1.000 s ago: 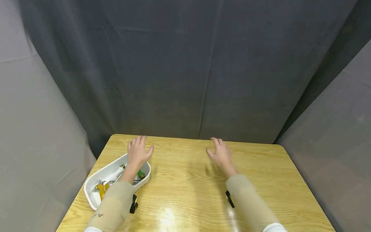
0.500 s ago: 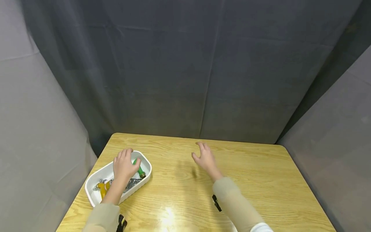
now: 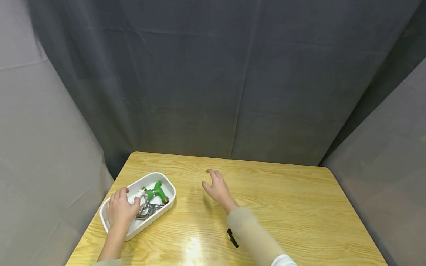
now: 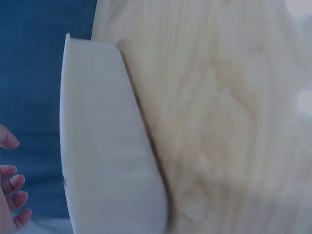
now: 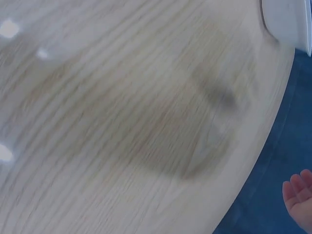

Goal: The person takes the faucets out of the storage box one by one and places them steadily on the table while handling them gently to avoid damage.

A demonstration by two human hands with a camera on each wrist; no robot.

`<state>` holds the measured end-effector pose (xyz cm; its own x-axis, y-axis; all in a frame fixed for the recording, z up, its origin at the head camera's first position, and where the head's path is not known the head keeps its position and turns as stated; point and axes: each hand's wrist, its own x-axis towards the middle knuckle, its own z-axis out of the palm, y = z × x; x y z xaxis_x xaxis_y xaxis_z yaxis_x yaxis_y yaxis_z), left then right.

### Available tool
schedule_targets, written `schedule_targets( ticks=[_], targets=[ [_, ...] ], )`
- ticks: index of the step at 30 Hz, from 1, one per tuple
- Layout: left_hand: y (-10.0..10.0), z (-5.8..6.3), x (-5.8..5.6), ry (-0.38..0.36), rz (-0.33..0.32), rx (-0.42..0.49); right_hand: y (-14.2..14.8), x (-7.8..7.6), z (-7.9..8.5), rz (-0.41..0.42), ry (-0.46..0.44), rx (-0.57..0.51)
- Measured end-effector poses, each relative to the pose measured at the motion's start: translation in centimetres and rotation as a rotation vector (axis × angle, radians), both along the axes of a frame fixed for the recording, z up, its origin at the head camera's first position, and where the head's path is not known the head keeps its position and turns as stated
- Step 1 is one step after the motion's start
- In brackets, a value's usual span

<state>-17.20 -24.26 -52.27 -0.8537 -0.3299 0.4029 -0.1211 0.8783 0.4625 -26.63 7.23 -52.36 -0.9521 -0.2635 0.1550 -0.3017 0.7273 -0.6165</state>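
Head view: with a clock laid over the white tray [image 3: 153,218], 12 pointing away from me, a green tap-shaped fitting [image 3: 158,192] lies inside it at 2 o'clock, its brass-coloured end towards 3. A smaller white fitting [image 3: 141,194] lies just beside it, nearer 12. At 4 o'clock inside is a jumble of shiny metal parts [image 3: 148,210], too small to tell apart.

My left hand [image 3: 121,210] is over the tray's 9 o'clock end, thumb and fingers curved and apart; it hides what is beneath, so I cannot tell whether it touches anything there. The left wrist view has these fingertips at 8 o'clock, beyond the tray's rim.

My right hand [image 3: 217,188] hangs over the bare wood-grained table [image 3: 283,207], near 3 o'clock from the tray and well apart from it, its thumb and fingers spread. The right wrist view catches a corner of the tray at 2 o'clock and that hand at 4.

A black strap [image 3: 233,238] sits at 5 o'clock from my right hand, by my beige sleeve [image 3: 251,236]. The tray rests on the table's 9 o'clock side, and a dark grey curtain [image 3: 199,81] hangs at 12.
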Motion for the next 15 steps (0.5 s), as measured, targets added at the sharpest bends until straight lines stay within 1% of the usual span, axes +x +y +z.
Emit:
schedule_targets(
  ticks=[5, 12, 15],
  targets=[
    [-1.5, -0.8, 1.6, 0.014, 0.08, 0.036, -1.7, 0.5, -0.1, 0.029, -0.029, -0.03],
    [-3.1, -1.8, 4.1, -0.016, 0.175, 0.1, -3.9, 1.1, -0.3, 0.059, -0.059, -0.043],
    [-3.7, -2.1, 4.8, -0.03, 0.209, 0.121, -4.8, 1.3, -0.4, 0.065, -0.071, -0.037]
  ],
)
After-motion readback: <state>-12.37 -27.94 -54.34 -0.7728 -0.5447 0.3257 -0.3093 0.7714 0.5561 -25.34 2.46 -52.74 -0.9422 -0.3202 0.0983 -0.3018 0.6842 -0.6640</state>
